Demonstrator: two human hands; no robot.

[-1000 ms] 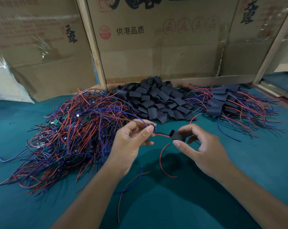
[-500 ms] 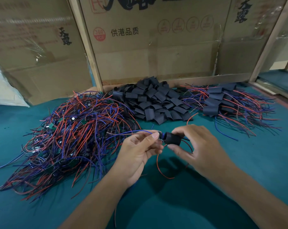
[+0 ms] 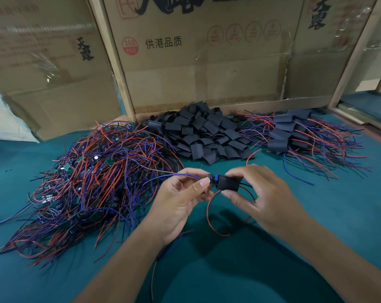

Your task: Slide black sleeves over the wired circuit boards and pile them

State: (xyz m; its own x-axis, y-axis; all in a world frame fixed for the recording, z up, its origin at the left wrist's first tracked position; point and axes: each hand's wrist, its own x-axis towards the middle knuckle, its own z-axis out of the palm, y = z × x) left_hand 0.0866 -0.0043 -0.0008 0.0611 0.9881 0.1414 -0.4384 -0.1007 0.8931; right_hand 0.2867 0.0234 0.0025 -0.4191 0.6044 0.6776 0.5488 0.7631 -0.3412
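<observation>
- Both hands are meeting over the near middle of the mat: the left hand (image 3: 180, 200) is pinching the board (image 3: 211, 178) and its blue wire between thumb and fingertips, and the right hand (image 3: 264, 200) is gripping the sleeve (image 3: 227, 183) with curled fingers.
- A second ago the two were apart, joined only by a red wire; now the sleeve is covering most of the board, with just a dark end showing at its left mouth.
- Red and black wires are trailing out the sleeve's right end, one red wire (image 3: 209, 217) looping down toward the mat.
- Judging from this, the sliding is nearly done; a short push remains before piling.
- Bare boards (image 3: 93, 178) are lying in a tangle at left, loose sleeves (image 3: 205, 134) heaped far centre, and the finished pile (image 3: 294, 136) is waiting far right.
</observation>
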